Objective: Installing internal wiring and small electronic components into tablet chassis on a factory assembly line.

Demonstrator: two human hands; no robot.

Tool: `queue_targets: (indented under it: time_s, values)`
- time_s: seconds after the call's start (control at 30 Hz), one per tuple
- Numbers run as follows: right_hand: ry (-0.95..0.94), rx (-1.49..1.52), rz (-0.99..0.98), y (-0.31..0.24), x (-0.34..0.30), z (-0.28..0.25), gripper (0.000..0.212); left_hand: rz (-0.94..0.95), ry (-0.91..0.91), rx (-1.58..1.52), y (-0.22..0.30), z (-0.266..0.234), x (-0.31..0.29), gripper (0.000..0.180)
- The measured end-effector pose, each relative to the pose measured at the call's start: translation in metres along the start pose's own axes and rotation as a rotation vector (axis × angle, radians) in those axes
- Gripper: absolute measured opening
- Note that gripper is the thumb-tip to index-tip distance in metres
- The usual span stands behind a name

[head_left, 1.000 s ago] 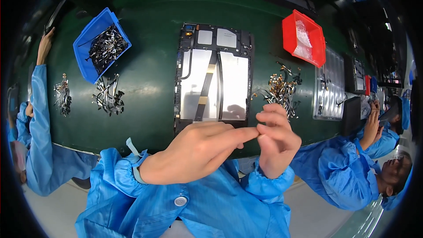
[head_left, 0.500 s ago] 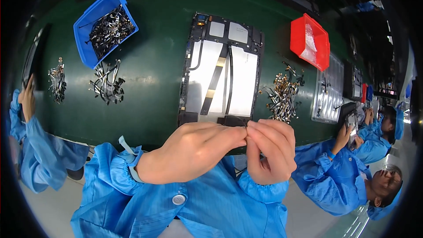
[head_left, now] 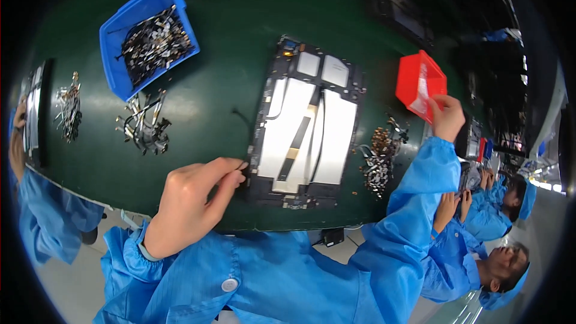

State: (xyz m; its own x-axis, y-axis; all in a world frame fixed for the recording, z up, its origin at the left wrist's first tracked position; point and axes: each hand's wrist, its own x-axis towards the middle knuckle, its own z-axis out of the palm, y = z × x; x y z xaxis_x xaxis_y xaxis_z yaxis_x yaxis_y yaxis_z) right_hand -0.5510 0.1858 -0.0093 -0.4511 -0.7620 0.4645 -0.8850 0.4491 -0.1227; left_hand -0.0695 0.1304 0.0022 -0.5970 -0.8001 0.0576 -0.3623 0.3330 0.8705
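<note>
An opened tablet lies in front of me, its silver battery panels, dark frame and flat ribbon strip exposed. Beside its lower left edge, my left hand pinches a thin black cable between thumb and fingertips. A blurred dark strand shows farther up beside the tablet; whether it belongs to this cable I cannot tell. My right hand reaches to the near edge of a red bin with clear plastic pieces inside. Its fingers are pinched together there, and what they hold is hidden.
A blue bin full of small cables stands at the back left. Cable piles lie below it, at far left and right of the tablet. Co-workers in blue sit on both sides of the green table.
My hands have parted from their joint pinch before the tablet. The left moved left with the cable; the right went up and right to the red bin. The view has shifted.
</note>
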Motion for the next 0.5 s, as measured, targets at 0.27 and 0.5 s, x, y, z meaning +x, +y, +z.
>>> queue_targets:
  time_s: [0.27,0.5]
  values:
    - [-0.414,0.583,-0.548,-0.227,-0.106,-0.072,0.028,0.121,-0.233,-0.204,0.006,0.004,0.017,0.017]
    - [-0.457,0.894,-0.309,-0.241,-0.112,-0.043,0.024,0.250,-0.228,-0.074,-0.004,-0.001,0.020,0.020]
